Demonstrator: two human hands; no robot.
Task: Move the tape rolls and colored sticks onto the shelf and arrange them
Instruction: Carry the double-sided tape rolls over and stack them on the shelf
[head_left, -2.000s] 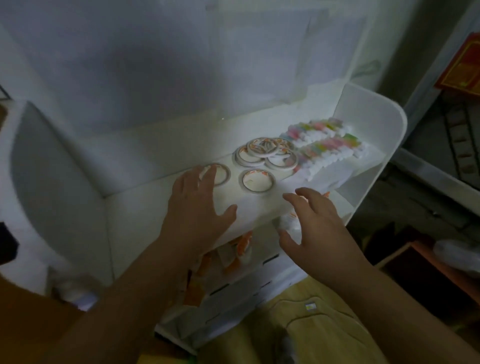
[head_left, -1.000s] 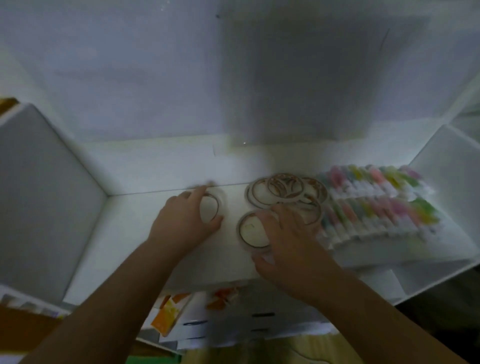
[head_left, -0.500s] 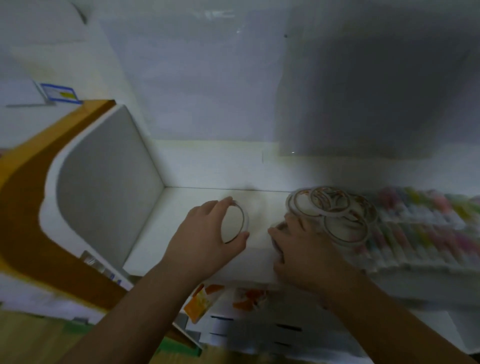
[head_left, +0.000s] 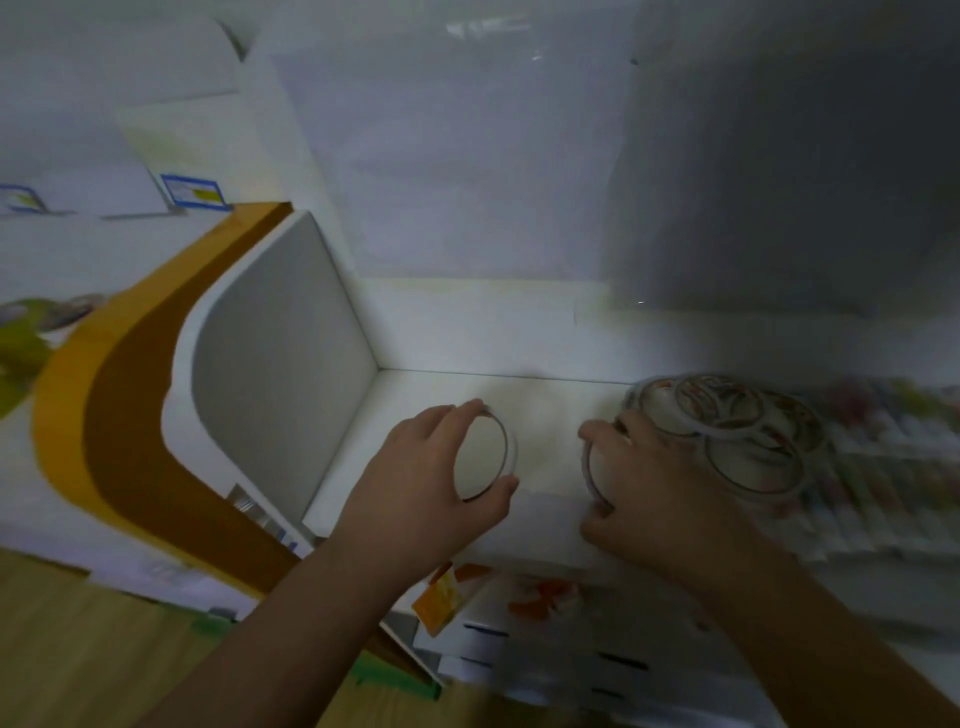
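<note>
My left hand (head_left: 421, 486) holds a thin white tape roll (head_left: 506, 449) tilted on edge over the white shelf (head_left: 550, 410), thumb below and fingers above it. My right hand (head_left: 657, 493) grips a second tape roll (head_left: 589, 467), mostly hidden under the fingers. To its right lies a pile of several overlapping tape rolls (head_left: 737, 431). Rows of colored sticks (head_left: 883, 457) lie blurred along the shelf's right side.
The shelf's grey left side panel (head_left: 280, 364) stands upright beside my left hand. A white wall (head_left: 467, 182) backs the shelf. Lower shelves (head_left: 545, 644) hold orange packets (head_left: 447, 597). Wooden floor (head_left: 78, 649) shows at lower left.
The view has swung left. Since a second ago my left hand has lifted its roll from flat onto its edge, and my right hand has closed on the roll in front of the pile.
</note>
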